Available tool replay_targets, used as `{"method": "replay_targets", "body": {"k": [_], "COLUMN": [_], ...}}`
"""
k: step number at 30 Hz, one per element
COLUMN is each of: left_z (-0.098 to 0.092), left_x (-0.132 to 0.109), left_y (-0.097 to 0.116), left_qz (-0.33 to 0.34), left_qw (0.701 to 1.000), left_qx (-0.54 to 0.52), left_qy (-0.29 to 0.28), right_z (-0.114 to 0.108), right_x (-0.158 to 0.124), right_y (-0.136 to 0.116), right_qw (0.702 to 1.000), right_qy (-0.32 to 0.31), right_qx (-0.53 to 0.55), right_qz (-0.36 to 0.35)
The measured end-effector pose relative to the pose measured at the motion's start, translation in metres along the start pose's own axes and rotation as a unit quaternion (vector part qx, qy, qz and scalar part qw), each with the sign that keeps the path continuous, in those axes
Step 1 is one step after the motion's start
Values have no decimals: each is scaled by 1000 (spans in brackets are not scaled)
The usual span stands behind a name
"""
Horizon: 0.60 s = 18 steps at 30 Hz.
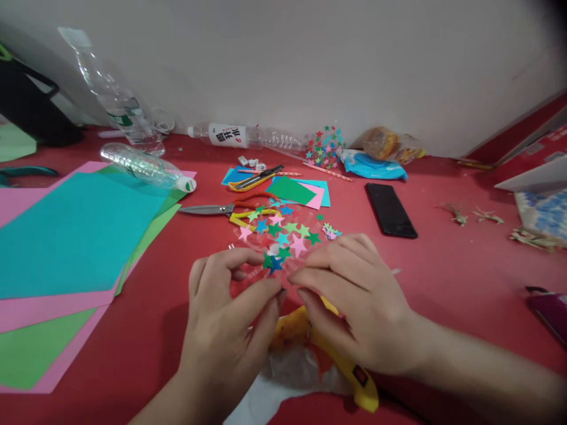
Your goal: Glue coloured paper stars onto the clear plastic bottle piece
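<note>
A clear plastic piece (266, 242) covered with coloured paper stars lies or is held at the middle of the table; its outline is hard to make out. At its near left edge, my left hand (230, 313) curls, thumb and fingers closed around the rim by a dark blue star (275, 264). My right hand (354, 295) pinches the near right side, its fingertips close to my left thumb. A yellow glue gun (365, 389) with an orange trigger sits under my right hand, partly hidden, on a crumpled white tissue (292, 369).
Red-handled scissors (208, 209), a yellow box cutter (252, 180) and paper pieces (292, 190) lie beyond my hands. Large coloured sheets (80, 236) and a plastic bottle (142, 168) are left. A black phone (390, 211) is right. A star-covered clear object (325, 147) stands by the wall.
</note>
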<state>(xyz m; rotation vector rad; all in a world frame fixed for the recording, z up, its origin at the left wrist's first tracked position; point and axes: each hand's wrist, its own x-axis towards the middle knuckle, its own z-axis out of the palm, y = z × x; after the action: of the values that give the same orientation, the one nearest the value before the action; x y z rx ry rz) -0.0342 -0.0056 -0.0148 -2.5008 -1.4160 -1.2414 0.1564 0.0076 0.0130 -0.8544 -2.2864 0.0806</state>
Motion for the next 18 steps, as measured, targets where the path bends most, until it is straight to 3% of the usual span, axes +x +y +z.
{"method": "replay_targets", "body": {"k": [6, 18], "left_z": [-2, -2], "left_x": [-1, 0], "left_y": [1, 3], "left_qz": [-5, -16], "left_qw": [1000, 1000], "left_qx": [-5, 16], "left_qy": [-14, -15], "right_z": [0, -2], "right_x": [1, 4], "right_y": [1, 0], "right_qw": [1000, 999], "right_qy": [3, -22], "right_qx": [-11, -24], "right_qz": [17, -21]}}
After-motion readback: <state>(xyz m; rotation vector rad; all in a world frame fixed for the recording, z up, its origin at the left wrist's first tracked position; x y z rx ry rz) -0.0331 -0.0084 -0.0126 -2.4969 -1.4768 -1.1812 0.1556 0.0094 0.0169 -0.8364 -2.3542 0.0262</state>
